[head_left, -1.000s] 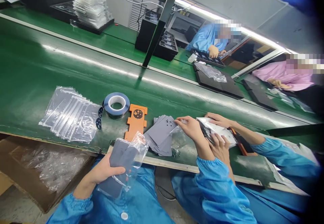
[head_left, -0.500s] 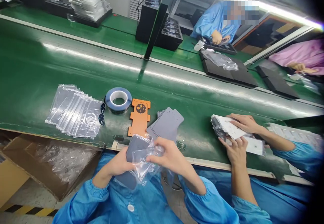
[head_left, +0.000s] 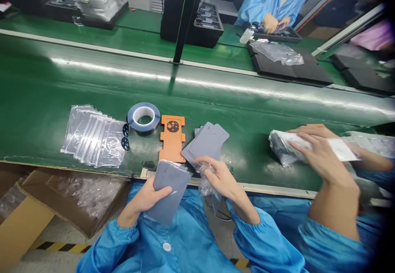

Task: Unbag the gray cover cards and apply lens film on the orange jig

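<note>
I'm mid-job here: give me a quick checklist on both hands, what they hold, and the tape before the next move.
1. Left hand grips the grey panel: ok.
2. Right hand free: not ok, it holds crumpled film.
3. Film apart from the panel: ok, a gap shows.
4. Panel surface bare: cannot tell.
5. Tape lying flat: ok.
6. Orange plate clear of the grey pile: cannot tell, too close.

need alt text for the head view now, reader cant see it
A person's left hand holds a flat grey rectangle while the right hand grips crumpled clear plastic at the edge of a green bench. Left to right on the bench lie clear plastic sleeves, a tape roll, an orange plate and grey sheets, with a co-worker's hands farther right.
</note>
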`<state>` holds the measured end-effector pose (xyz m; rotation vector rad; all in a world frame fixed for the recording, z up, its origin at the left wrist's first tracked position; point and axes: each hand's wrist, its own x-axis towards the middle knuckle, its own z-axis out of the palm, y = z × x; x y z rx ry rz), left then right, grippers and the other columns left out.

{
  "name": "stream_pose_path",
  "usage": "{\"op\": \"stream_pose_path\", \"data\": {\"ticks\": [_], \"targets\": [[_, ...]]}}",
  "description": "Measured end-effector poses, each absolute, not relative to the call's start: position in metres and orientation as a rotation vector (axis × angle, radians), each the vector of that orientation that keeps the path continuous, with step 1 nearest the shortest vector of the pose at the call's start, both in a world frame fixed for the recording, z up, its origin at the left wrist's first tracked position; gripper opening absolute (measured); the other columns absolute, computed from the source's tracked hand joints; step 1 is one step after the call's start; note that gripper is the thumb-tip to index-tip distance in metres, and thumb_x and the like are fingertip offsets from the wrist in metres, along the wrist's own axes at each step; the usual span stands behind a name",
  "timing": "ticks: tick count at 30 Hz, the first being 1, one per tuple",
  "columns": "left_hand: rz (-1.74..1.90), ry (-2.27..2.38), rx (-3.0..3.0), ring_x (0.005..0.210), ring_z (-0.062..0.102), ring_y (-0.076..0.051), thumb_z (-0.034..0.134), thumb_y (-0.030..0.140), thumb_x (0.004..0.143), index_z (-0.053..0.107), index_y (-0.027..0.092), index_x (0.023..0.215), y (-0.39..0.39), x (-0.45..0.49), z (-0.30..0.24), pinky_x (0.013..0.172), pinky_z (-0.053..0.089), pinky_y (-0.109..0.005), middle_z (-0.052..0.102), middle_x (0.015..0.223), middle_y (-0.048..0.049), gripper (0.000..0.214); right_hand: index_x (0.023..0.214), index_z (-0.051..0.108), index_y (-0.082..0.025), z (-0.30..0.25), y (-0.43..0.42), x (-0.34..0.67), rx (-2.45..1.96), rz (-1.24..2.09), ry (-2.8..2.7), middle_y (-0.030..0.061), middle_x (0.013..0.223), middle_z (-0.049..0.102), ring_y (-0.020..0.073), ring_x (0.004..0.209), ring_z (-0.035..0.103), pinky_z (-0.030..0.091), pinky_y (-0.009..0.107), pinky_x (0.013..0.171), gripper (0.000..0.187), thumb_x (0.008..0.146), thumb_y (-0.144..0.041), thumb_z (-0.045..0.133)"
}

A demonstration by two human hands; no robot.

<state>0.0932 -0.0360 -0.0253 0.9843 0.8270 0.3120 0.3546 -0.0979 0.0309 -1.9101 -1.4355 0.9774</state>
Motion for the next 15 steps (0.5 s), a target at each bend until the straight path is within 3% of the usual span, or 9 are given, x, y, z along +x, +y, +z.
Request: {"op": "stream_pose_path", "data": {"ticks": [5, 12, 15], "targets": [[0.236, 0.803, 1.095, 0.096, 0.067, -0.027, 0.081, 0.04, 0.073, 0.061, 0.014, 0.115, -0.036, 0.094, -0.025, 0.083, 0.055, -0.039, 0.072, 0.106, -0.0109, 0.054, 0.085, 0.074, -0.019, 0.032, -0.093, 0.333, -1.761, 1.212, -1.482, 0.0024, 0.082, 0.075, 0.019, 0.076, 0.065, 0.046, 0.027, 0.071, 0.027, 0.09, -0.038, 0.055], [0.219, 0.863, 1.108, 0.102, 0.067, -0.03, 0.081, 0.039, 0.072, 0.059, 0.013, 0.117, -0.036, 0.095, -0.022, 0.088, 0.055, -0.042, 0.07, 0.114, -0.0142, 0.056, 0.075, 0.07, -0.018, 0.024, -0.091, 0.323, -1.819, 1.217, -1.459, -0.0015, 0.067, 0.066, 0.0135, 0.062, 0.055, 0.04, 0.024, 0.058, 0.022, 0.076, -0.039, 0.074], [0.211, 0.895, 1.148, 0.104, 0.066, -0.029, 0.08, 0.038, 0.073, 0.06, 0.014, 0.116, -0.036, 0.095, -0.021, 0.088, 0.054, -0.041, 0.07, 0.114, -0.013, 0.053, 0.076, 0.068, -0.019, 0.021, -0.09, 0.325, -1.862, 1.19, -1.443, -0.0018, 0.069, 0.065, 0.0145, 0.066, 0.056, 0.04, 0.024, 0.059, 0.023, 0.072, -0.039, 0.078]]}}
